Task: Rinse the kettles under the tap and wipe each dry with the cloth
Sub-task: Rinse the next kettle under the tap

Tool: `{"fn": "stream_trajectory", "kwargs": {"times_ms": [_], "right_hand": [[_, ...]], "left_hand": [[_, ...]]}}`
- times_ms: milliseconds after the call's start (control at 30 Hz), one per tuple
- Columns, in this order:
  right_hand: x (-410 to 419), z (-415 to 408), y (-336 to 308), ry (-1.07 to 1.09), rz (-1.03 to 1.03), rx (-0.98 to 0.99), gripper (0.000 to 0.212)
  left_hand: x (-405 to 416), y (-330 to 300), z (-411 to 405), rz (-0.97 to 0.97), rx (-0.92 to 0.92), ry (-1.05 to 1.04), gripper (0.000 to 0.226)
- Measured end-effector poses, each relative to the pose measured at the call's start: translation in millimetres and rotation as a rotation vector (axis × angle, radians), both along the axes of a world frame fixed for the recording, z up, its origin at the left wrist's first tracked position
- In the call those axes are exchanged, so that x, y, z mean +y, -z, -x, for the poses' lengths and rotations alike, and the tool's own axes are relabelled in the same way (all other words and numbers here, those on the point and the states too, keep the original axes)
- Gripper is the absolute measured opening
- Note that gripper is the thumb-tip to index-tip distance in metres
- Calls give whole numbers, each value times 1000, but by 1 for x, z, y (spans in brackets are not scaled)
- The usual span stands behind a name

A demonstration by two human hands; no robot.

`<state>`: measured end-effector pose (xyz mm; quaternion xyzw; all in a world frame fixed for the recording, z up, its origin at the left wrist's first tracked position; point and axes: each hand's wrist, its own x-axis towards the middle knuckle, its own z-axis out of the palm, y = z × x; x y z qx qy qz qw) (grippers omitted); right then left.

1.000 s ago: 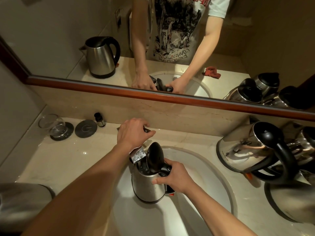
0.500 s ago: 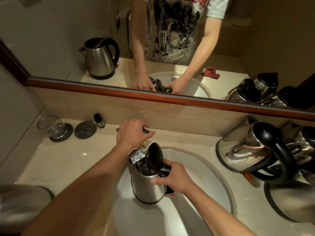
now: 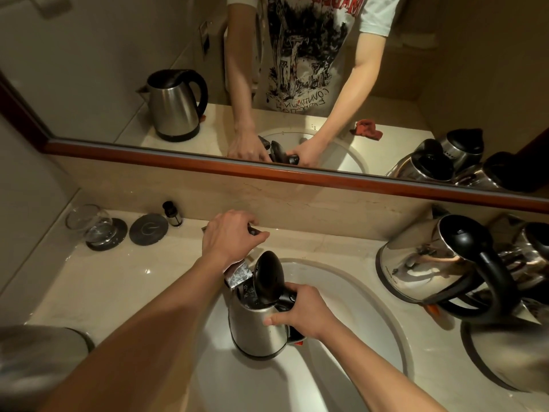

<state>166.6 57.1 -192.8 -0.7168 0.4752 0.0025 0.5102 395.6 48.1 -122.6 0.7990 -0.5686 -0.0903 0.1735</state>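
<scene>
Over the white sink [image 3: 371,316], the right hand [image 3: 300,312] grips a steel kettle [image 3: 258,328], lid up. Left hand [image 3: 228,236] curls round the tap [image 3: 237,273] handle. Beige marble table [image 3: 118,281] below a mirror [image 3: 89,69] bears more kettles [image 3: 421,263].

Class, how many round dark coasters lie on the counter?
2: one coaster under the glass, the other bare beside it, near the small bottle. More may be hidden.

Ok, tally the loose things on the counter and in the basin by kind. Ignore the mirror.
Kettles: 5, the leftmost blurred
Glasses: 1
Round coasters: 2
Small bottles: 1
Total: 9
</scene>
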Motion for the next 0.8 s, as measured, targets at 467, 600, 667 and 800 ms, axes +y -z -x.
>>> {"fn": "stream_trajectory", "kwargs": {"times_ms": [467, 600, 667, 800], "right_hand": [[-1, -1, -4, -6, -7, 5, 101], [-1, 0, -7, -14, 0, 0, 92], [-1, 0, -8, -19, 3, -1, 89], [-2, 0, -9, -27, 0, -7, 87]], "left_hand": [[-2, 4, -1, -2, -17, 3, 44], [-1, 3, -1, -1, -25, 8, 43], [-1, 1, -1, 4, -30, 12, 42], [-2, 4, -2, -7, -24, 10, 43]]}}
